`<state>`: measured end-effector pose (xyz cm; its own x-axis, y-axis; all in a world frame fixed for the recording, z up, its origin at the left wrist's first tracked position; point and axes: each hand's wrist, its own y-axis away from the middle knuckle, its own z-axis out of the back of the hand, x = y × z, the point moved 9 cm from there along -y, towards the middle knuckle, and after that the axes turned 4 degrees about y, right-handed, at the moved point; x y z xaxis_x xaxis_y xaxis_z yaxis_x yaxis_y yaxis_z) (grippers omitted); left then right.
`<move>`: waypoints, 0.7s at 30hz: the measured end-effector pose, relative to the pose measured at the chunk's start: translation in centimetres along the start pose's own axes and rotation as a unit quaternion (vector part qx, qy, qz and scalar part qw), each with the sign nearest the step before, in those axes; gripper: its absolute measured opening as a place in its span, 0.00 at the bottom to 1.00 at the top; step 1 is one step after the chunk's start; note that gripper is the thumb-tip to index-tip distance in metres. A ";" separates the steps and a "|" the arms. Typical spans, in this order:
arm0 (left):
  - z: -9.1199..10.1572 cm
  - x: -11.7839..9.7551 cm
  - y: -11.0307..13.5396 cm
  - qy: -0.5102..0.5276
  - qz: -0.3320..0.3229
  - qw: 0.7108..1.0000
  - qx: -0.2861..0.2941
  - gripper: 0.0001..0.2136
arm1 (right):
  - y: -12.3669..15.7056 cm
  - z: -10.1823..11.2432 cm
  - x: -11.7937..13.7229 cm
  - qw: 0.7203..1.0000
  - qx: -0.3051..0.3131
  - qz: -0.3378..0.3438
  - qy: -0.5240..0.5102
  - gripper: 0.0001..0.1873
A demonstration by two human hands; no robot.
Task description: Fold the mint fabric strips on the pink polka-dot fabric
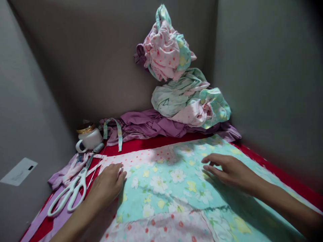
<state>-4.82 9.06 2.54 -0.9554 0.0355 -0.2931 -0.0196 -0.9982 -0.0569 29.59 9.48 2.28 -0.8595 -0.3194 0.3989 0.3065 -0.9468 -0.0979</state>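
Smoothing the mint-green, flower-printed fabric sheet point(161, 185) seems the step: right grip point(228, 170) loosely open, left grip point(110, 179) unclear; creases call for gentle flattening.

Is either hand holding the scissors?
No, the scissors lie left of the left hand, while the right hand is over the flowered cloth.

cloth point(174, 191) | minty green with white and yellow flowers, plus pink patches with red dots along its upper left edge and at bottom centre | pretty much spread flat, kinda wrinkly lower down | takes up frame middle to lower right, runs off the bottom
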 end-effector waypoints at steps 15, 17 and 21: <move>-1.5 -0.7 0.0 0.213 0.042 0.976 0.030 0.07 | -5.4 -1.2 -1.1 0.999 -0.014 -0.009 -0.037 0.09; -1.2 -0.9 1.5 0.306 0.083 0.947 0.049 0.07 | -5.4 0.4 -0.3 0.998 -0.034 0.013 -0.059 0.10; -0.7 -1.4 6.6 0.528 0.182 0.826 0.076 0.17 | -6.6 5.3 3.0 0.990 -0.066 0.087 -0.086 0.12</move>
<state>-3.44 2.41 1.89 -0.1190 -0.3250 -0.9382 0.0985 -0.9441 0.3145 27.13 15.00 8.94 -0.7132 -0.4772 0.5134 0.3770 -0.8787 -0.2930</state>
